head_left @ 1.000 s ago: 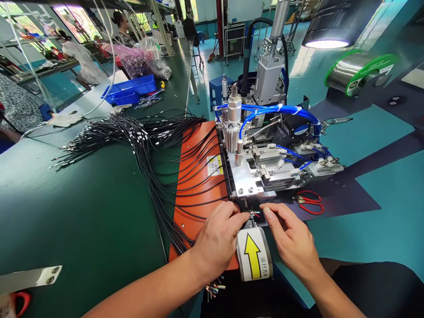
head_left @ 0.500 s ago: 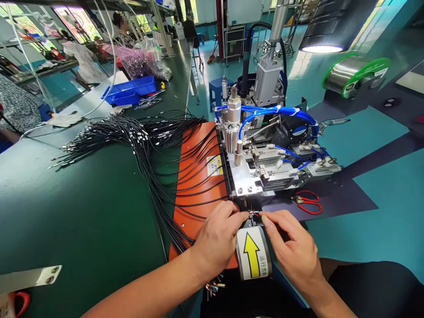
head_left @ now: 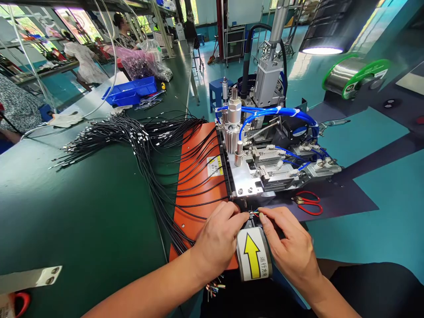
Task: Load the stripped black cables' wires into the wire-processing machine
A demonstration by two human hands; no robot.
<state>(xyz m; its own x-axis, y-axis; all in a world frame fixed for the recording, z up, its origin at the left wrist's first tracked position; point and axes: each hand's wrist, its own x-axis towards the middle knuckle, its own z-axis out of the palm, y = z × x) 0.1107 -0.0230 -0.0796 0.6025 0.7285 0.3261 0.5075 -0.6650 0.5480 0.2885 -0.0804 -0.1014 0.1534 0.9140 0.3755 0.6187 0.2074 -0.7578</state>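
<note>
Orange plate carries black cables toward the machine. At its front edge, above the arrow label, the left hand and right hand meet, fingertips pinched on thin coloured wires, seemingly one cable's stripped end. Red scissors lie just right.

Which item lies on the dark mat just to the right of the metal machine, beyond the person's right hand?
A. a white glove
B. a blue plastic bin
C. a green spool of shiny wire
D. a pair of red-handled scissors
D: the pair of red-handled scissors lies flat on the dark mat, right of the metal machine and just beyond the right hand.
</note>
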